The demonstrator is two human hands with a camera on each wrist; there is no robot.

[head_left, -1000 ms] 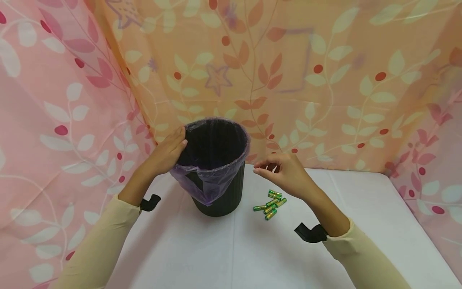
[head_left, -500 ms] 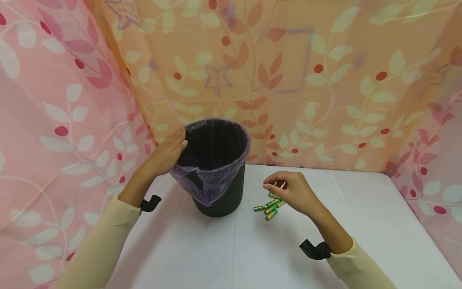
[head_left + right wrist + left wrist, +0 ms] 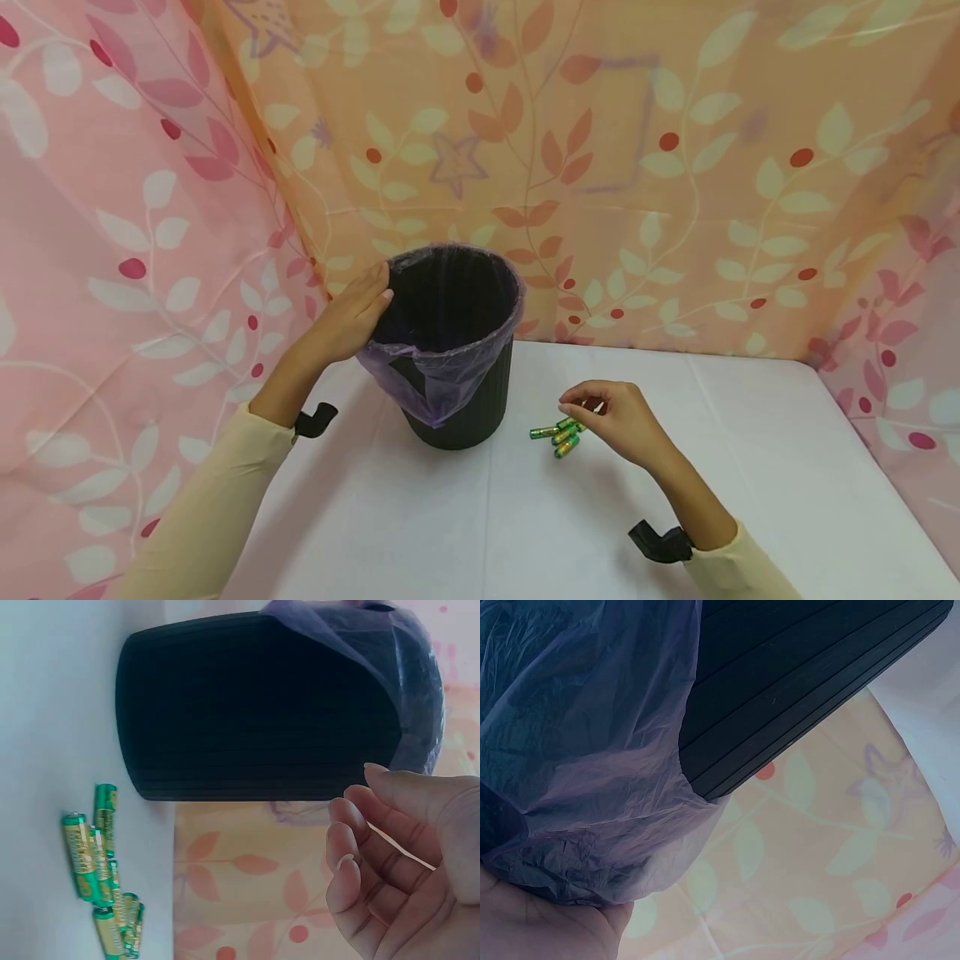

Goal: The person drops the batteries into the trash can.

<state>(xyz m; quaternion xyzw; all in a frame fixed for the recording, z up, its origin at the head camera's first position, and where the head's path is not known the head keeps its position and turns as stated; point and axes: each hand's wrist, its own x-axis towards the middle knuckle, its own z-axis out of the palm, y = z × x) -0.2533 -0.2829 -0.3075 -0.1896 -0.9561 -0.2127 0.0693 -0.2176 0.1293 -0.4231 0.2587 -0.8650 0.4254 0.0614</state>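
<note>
A black ribbed waste bin (image 3: 480,408) stands upright on the white-covered table, a thin purple bin liner (image 3: 446,385) folded down over its rim. Against the bin's left side lies my left hand (image 3: 348,317), fingers straight along the rim; its palm touches the liner in the left wrist view. My right hand (image 3: 615,421), loosely bent with nothing between thumb and fingers, hovers over several green and gold batteries (image 3: 566,446). It partly covers them in the head view. The right wrist view shows the small heap of batteries (image 3: 82,859) lying on the table beside the bin.
The white tablecloth (image 3: 420,525) spreads around the bin. An orange leaf-patterned cloth (image 3: 600,208) hangs close behind, with pink patterned cloth (image 3: 67,400) along the left side. Black wrist mounts (image 3: 660,542) stick out from both forearms.
My right hand has moved down and slightly right, from beside the bin's upper part to over the batteries. My left hand keeps its place on the bin.
</note>
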